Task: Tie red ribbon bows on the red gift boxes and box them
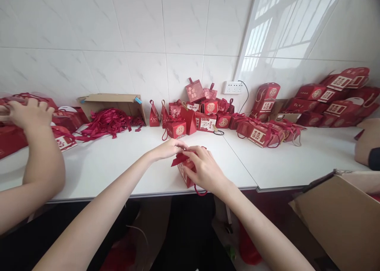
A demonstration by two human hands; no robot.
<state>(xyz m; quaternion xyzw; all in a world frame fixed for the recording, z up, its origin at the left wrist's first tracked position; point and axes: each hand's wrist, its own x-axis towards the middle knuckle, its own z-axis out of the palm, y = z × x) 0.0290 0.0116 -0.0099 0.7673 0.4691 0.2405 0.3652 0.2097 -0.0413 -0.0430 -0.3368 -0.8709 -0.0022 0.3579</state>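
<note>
A small red gift box (183, 177) with a pale printed panel sits at the front edge of the white table, under both my hands. Dark red ribbon (177, 159) lies over its top, one end sticking out to the left. My left hand (170, 148) is closed at the top of the box, its fingertips pinching the ribbon. Curled over the right side of the box, my right hand (204, 167) grips it, with its thumb near the front and fingers meeting the left fingertips. A red cord handle (201, 192) hangs beyond the table edge. The fingers hide the knot area.
A cardboard box (111, 97) of loose red ribbons (107, 122) stands at the back left. Several red gift boxes (175, 129) line the wall; more are stacked right (338, 108). A co-worker's arm (44, 156) is at left, another's elbow (363, 144) at right. A large carton (338, 211) stands front right.
</note>
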